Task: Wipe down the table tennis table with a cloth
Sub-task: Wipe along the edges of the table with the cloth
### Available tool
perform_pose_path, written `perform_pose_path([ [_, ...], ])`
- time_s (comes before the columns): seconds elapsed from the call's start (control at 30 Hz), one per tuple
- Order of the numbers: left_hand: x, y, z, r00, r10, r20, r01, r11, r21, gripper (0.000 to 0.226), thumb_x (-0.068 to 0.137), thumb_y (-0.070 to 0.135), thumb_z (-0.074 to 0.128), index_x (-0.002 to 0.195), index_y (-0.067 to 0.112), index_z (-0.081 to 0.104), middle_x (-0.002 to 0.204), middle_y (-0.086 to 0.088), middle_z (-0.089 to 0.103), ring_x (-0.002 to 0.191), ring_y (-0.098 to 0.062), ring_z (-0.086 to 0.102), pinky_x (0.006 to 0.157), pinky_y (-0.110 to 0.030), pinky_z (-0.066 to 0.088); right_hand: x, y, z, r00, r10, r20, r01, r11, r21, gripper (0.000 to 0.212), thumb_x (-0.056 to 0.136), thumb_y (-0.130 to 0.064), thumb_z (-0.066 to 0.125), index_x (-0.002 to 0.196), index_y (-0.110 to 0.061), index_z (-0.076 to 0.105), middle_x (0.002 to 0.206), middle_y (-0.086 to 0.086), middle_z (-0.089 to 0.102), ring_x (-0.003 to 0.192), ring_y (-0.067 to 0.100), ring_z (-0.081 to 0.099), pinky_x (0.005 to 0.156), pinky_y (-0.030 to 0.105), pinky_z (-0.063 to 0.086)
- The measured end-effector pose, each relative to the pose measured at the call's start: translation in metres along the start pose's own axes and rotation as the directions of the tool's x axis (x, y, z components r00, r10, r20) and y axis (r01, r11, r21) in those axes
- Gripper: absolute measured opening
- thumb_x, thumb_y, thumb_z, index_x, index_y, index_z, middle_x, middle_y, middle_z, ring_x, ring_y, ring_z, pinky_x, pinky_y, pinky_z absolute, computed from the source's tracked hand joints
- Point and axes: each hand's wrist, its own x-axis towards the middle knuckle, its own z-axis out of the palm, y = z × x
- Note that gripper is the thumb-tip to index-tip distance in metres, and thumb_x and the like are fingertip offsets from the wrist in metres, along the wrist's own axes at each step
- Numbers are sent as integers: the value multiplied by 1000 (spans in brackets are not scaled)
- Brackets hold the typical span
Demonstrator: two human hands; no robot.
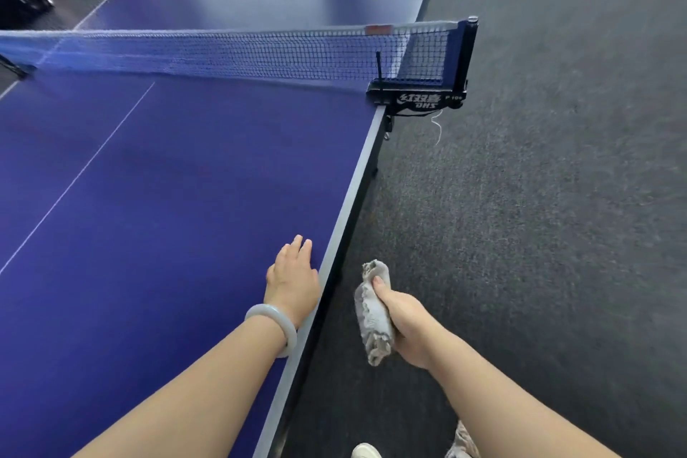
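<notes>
Dark grey carpet [539,234] fills the right of the view. The blue worktop [167,216] fills the left, with its pale edge band [345,216] running up towards the net [223,52]. The net is stretched across the middle and fixed at the near side by a black clamp [416,98]. A thin white centre line [81,175] crosses the near half. The far half, beyond the net, shows only window glare.

The hands are apart, one on each side of the edge band. The left hand [293,279] lies flat on the worktop just inside the edge, fingers straight and holding nothing. A pale bangle [273,323] sits on that wrist. The right hand [405,323] is off the worktop, over the carpet, with thumb and fingers curled round a bunched grey cloth [371,327]. The cloth touches no part of the surface. The toe of a white shoe [366,451] shows at the bottom edge.

As for progress, no wiping is going on at this moment, because the cloth is held clear of the blue surface. No damp streak, smear or dust line marks off a cleaned patch from an uncleaned one, so how much has been wiped cannot be told. By my reading, the near half beside the left hand is the likely next stretch. The cloth must first be brought over the edge and pressed flat. The far half and the strip under the net would then remain.
</notes>
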Motion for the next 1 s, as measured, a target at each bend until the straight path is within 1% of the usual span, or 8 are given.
perform_pose_path([
  [0.23,-42,129,-12,940,324,-108,-341,859,-381,48,104,29,40,151,22,34,160,13,21,147,0,12,122,-29,14,-64,-61,-77,994,-101,38,90,970,225,66,97,-60,37,130,-10,62,125,15,68,110,27,68,85,38,53],
  [0.33,-50,177,-12,822,562,-87,-558,768,-314,52,106,34,34,156,27,22,162,16,10,145,8,-2,118,-15,-1,-85,-92,-98,983,-175,59,141,915,377,64,98,-55,37,136,-7,58,129,18,65,112,30,68,84,41,56],
  [0.4,-44,192,-8,773,632,-54,-634,765,-114,54,107,37,25,157,31,6,163,16,-1,147,2,-8,121,-24,-2,-93,-112,-113,974,-211,83,150,875,461,70,97,-55,36,136,0,56,132,21,62,114,32,66,88,44,54],
  [0.47,-27,197,-12,878,475,-60,-473,880,54,55,107,32,22,157,30,0,164,9,-1,151,-10,-3,123,-34,3,-98,-134,-128,970,-231,79,164,855,492,77,98,-60,33,133,5,57,133,26,59,117,38,62,94,50,48],
  [0.6,1,198,-41,973,220,-76,-218,975,34,37,104,24,31,138,18,45,143,-1,49,131,-18,45,109,-31,33,-100,-178,-151,977,-213,5,178,831,528,73,95,-67,37,110,-1,65,96,19,63,84,28,60,75,41,50],
  [0.67,22,211,-60,969,232,-80,-239,967,-85,29,104,26,34,121,20,56,116,2,65,106,-18,60,93,-32,45,-90,-204,-160,973,-219,-71,229,887,400,61,97,-62,43,91,-6,65,79,13,59,68,24,56,67,36,47],
  [0.77,51,230,-86,970,227,-90,-240,954,-177,22,102,27,40,105,21,61,85,1,68,82,-19,65,76,-37,53,-71,-235,-165,838,-424,-343,370,904,-215,32,103,-31,50,97,-4,67,81,11,67,76,26,63,73,35,49],
  [1.0,163,279,-146,932,322,-169,-357,898,-257,17,100,29,48,108,25,62,91,7,69,88,-11,64,77,-31,50,-21,-362,-169,793,-561,-239,331,725,-604,26,101,-30,55,78,-20,64,72,-5,64,68,13,59,64,29,43],
])
